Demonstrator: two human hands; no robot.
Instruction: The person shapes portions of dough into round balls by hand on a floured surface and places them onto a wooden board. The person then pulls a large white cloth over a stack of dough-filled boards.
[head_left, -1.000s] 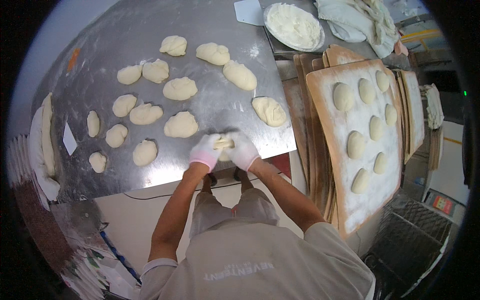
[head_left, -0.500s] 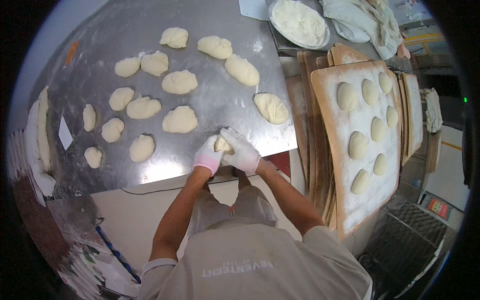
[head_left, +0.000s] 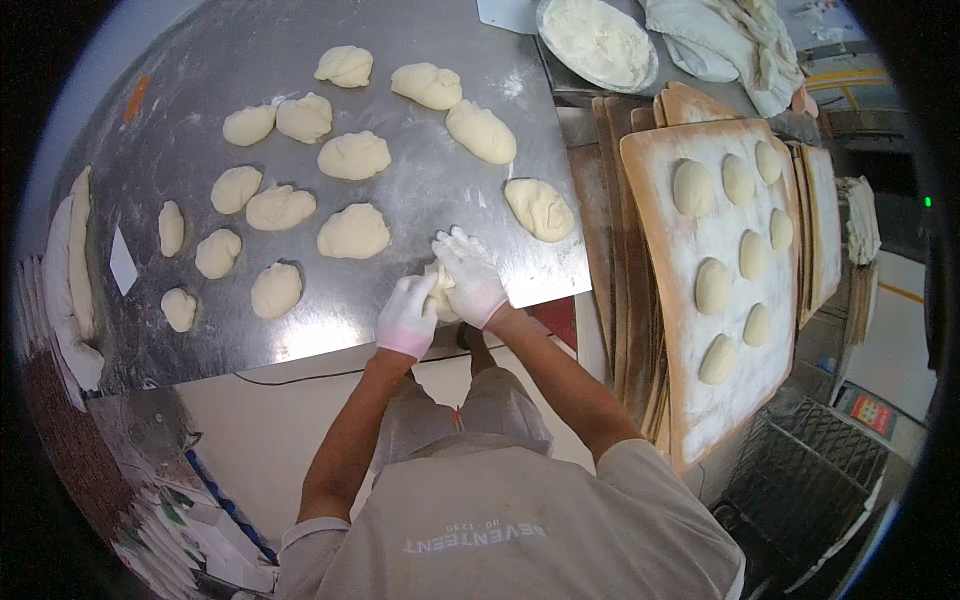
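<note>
A piece of dough (head_left: 441,288) sits at the front edge of the metal table (head_left: 430,205), between my two white-gloved hands with pink cuffs. My left hand (head_left: 408,306) has its fingers closed on the dough's left side. My right hand (head_left: 468,268) lies against the other side, fingers stretched out flat and pointing away from me. Much of the dough is hidden by the gloves. The nearest other lump is a large pale dough piece (head_left: 354,231) just beyond my left hand. Another folded dough piece (head_left: 540,210) rests to the right of my right hand.
Several more dough lumps (head_left: 354,156) spread over the table's left and far parts. To the right, a floured board (head_left: 735,350) carrying several rounded dough pieces leans on stacked boards (head_left: 630,250). A bowl of flour (head_left: 597,45) and cloths (head_left: 725,40) are at the far right.
My right hand has opened out, its fingers now straightened forward instead of curled over the dough. My left hand has shifted slightly left. The view has shifted a little.
</note>
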